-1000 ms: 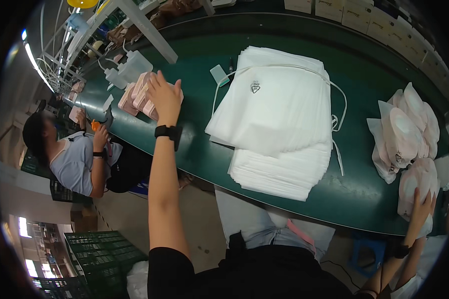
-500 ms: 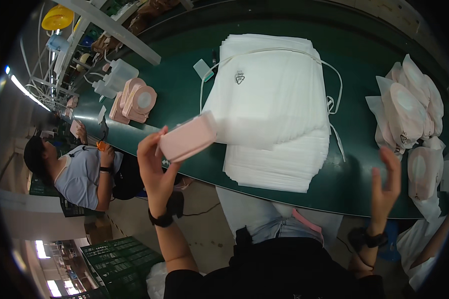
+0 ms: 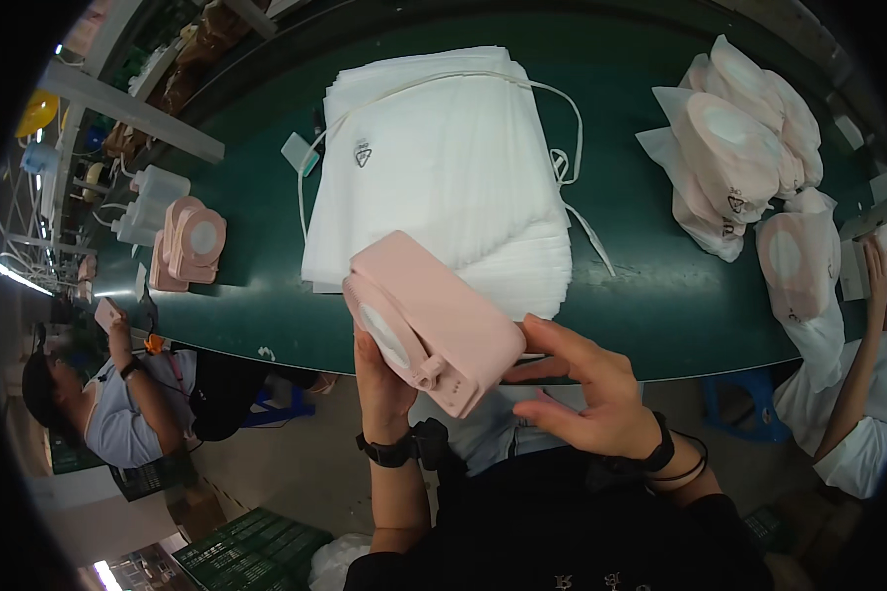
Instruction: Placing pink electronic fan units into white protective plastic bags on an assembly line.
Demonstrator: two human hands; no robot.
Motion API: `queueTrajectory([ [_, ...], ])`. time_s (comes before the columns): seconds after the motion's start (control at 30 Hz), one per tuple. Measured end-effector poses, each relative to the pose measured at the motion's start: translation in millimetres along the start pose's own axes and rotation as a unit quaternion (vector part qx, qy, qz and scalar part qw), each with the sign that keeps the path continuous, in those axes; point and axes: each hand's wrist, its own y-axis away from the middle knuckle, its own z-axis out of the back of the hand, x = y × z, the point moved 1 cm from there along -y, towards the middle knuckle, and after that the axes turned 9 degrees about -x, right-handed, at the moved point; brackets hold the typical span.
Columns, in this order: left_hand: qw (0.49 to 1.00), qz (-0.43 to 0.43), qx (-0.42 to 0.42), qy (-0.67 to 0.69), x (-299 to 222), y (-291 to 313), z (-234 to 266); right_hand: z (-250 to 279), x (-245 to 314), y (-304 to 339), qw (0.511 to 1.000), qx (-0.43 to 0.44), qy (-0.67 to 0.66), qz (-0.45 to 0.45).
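A pink device [image 3: 453,310] with rounded edges is held up in front of me over the table's near edge. It has a round white disc on one side and a small knob and a row of small holes at its lower end. My left hand [image 3: 384,384] grips it from the left and below, most of the fingers hidden behind it. Close to its right corner is my right hand [image 3: 596,399], fingers apart; whether a fingertip touches the device I cannot tell. Behind it lies a stack of white translucent bags [image 3: 429,167], a pale cord across its top.
Several similar pink devices [image 3: 192,241] stand at the left on the green table [image 3: 256,236]. Several bagged ones [image 3: 729,138] are piled at the right. One co-worker [image 3: 128,404] sits at the left; another's arm [image 3: 857,355] reaches in at the right.
The pink device has come nearer and been turned so its disc side shows. My right hand has moved left to beside it. The whole view has shifted rightward.
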Motion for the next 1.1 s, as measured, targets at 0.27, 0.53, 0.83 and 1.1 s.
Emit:
queueTrajectory([
  [0.27, 0.993, -0.048, 0.024, -0.107, -12, 15, -38, 1, -3, 5, 0.991, -0.04, -0.056, -0.116],
  [0.53, 0.974, -0.094, 0.083, -0.189, -29, 43, -82, 0, -18, 10, 0.959, -0.113, -0.197, -0.168],
  [0.83, 0.97, -0.209, 0.12, -0.026, -30, 49, -100, 4, -24, 4, 0.853, -0.106, -0.421, -0.289],
  [1.1, 0.93, -0.145, 0.078, -0.33, -26, 39, -74, 1, -49, 23, 0.276, 0.066, -0.89, -0.356],
])
